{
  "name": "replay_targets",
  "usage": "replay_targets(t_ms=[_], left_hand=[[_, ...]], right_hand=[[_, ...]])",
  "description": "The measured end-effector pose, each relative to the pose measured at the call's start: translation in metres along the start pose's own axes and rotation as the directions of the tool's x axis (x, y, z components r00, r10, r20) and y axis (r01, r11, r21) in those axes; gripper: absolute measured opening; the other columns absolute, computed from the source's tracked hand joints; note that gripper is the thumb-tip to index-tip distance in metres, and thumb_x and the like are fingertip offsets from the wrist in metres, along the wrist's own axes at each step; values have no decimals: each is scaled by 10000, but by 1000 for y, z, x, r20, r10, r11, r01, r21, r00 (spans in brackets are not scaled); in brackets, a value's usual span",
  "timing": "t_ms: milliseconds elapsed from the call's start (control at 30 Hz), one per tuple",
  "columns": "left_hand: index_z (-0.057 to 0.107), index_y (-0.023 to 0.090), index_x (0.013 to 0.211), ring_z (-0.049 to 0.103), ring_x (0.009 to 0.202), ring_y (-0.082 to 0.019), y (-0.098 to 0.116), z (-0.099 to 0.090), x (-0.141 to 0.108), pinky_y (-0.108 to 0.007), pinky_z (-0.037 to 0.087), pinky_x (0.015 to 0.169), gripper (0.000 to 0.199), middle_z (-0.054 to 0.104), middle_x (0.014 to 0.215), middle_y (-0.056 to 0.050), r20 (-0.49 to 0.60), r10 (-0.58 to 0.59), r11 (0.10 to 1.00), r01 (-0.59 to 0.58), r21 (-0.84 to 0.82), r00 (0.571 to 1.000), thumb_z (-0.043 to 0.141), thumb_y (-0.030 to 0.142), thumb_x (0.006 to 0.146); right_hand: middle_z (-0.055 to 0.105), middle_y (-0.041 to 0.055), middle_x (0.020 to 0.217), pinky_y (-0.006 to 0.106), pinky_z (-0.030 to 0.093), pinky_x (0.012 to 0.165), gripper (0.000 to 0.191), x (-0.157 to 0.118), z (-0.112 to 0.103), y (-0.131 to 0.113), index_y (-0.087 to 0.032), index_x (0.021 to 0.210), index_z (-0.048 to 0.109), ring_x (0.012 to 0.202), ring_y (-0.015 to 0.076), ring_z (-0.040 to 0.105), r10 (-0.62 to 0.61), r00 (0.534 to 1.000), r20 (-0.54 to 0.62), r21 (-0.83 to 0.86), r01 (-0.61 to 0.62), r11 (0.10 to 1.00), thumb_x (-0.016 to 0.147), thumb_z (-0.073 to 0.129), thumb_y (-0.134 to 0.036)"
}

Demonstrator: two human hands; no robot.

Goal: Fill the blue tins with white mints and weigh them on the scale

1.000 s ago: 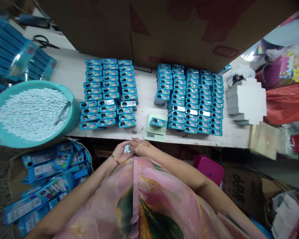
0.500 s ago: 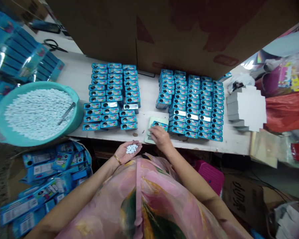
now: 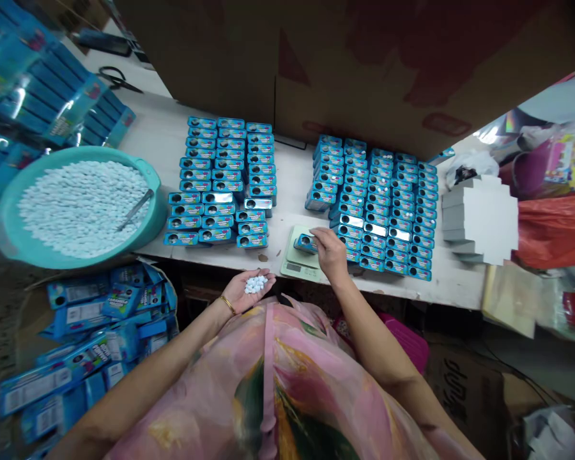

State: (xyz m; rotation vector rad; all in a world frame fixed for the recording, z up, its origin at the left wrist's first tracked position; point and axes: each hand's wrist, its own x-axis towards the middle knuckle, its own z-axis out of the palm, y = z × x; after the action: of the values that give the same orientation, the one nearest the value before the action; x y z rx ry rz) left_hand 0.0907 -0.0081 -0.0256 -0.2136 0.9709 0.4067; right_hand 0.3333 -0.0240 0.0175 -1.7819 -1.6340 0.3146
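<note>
One blue box (image 3: 305,244) on one scale (image 3: 311,275), 2 o'clock from left hand (image 3: 246,291), grip spread under pellets (image 3: 255,284). Right hand (image 3: 330,253) is at the box, can't tell if pinching.

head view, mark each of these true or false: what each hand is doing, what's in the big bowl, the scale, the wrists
1. The open left hand holds small pale pieces in its palm. True.
2. The right hand is inside the big bowl. False: its fingers are at the blue box on the scale.
3. A long, narrow utensil lies on the pieces in the bowl. True.
4. The scale is to the left of the bowl. False: it is to the right of it.
5. A gold-coloured bracelet is on the left wrist. True.
</note>
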Motion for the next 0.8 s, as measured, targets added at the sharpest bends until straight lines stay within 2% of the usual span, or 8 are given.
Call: replay_targets(t_ms=[67,133,167,233,300,467,700,800], left_hand=[[595,45,867,626,847,-241,0,1,-1,-319,529,714,182,650,841,-184,16,-3,1000,3,11,1000,442,95,781],[590,56,884,628,836,-231,0,3,-1,-331,525,720,192,653,844,-170,47,-7,1000,6,21,999,428,98,789],[588,63,881,635,804,-220,-1,3,-1,-333,526,712,190,656,822,-155,65,-17,1000,15,28,998,424,101,793],[586,80,846,642,713,-195,-1,3,0,-327,531,678,170,658,738,-114,84,-43,998,40,41,996,426,113,797],[581,92,806,638,644,-182,-1,0,0,-314,532,641,154,647,660,-84,73,-72,996,68,56,995,431,125,797],[581,86,816,638,636,-192,1,-13,-1,-305,525,616,170,640,632,-84,59,-119,989,113,96,991,422,141,792],[575,76,805,636,648,-180,2,-13,-5,-306,523,637,152,640,649,-71,75,-122,991,117,71,990,436,135,790],[582,73,800,640,718,-191,0,-7,-6,-320,519,697,163,655,710,-98,73,-86,996,83,42,994,424,111,793]], right_hand=[[587,77,969,298,433,827,256,-10,-2,-14,-180,1004,586,932,150,535,11,1000,-14,-2,-11,1000,868,370,-197],[589,65,962,286,435,816,242,-23,8,-32,-201,989,590,927,145,529,-75,988,135,-3,76,997,862,384,-198],[589,55,961,274,440,798,228,-30,17,-41,-212,976,593,916,142,527,-149,956,254,6,153,988,856,399,-202],[584,41,964,256,450,732,192,-41,38,-58,-218,946,595,879,145,525,-275,830,485,18,305,952,839,435,-219],[575,47,955,251,448,661,167,-46,59,-69,-195,923,588,841,158,519,-285,735,615,-23,378,925,826,461,-241],[565,56,924,248,426,646,140,-47,80,-74,-150,871,575,800,154,504,-325,644,692,21,433,901,820,485,-245],[571,36,974,218,432,683,163,-48,77,-70,-180,926,584,848,148,512,-373,675,636,101,406,908,811,501,-260],[558,47,1013,211,420,785,212,-44,59,-60,-180,996,570,937,130,498,-332,785,523,111,324,940,847,422,-209]])
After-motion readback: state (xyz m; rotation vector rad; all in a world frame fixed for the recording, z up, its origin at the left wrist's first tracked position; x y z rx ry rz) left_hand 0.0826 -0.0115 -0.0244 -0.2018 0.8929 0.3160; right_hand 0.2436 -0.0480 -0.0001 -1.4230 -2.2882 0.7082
